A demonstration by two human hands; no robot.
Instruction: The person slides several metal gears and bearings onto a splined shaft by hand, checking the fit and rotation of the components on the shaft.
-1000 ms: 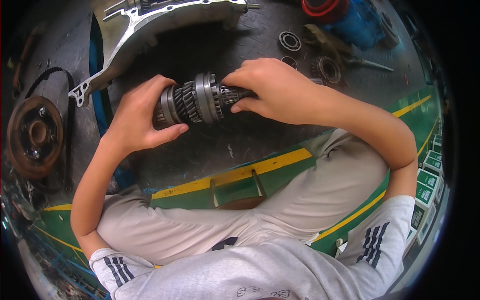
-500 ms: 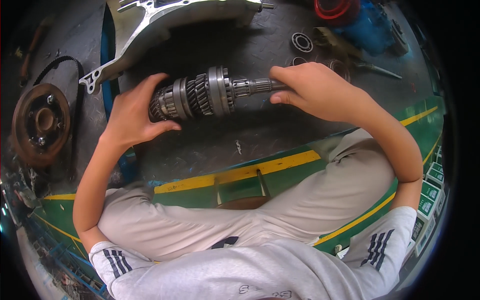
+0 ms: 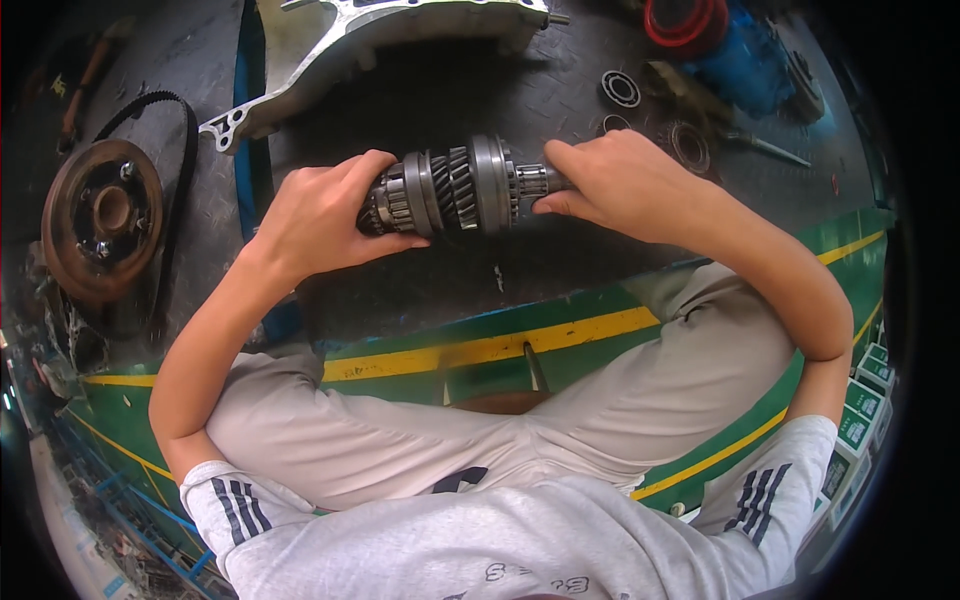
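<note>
A metal gear shaft (image 3: 458,190) with helical gears and collars lies level between my two hands, above the dark worktop. My left hand (image 3: 325,215) wraps round its geared left end, thumb below and fingers behind. On the other side, my right hand (image 3: 630,185) grips the thin splined end, covering its tip. A caged roller section shows just left of the right thumb. Whether the shaft touches the worktop I cannot tell.
Behind the shaft stands a cast metal housing (image 3: 375,40). A rusty pulley (image 3: 103,220) and a toothed belt (image 3: 190,130) are at the left. Toward the right back lie a bearing ring (image 3: 621,89), a gear ring (image 3: 690,147), a screwdriver-like tool (image 3: 770,148) and a blue machine part (image 3: 735,65).
The shaft has shifted right in the picture, as have the things on the worktop. My right hand now covers more of the splined end, and my left hand has come nearer to it.
</note>
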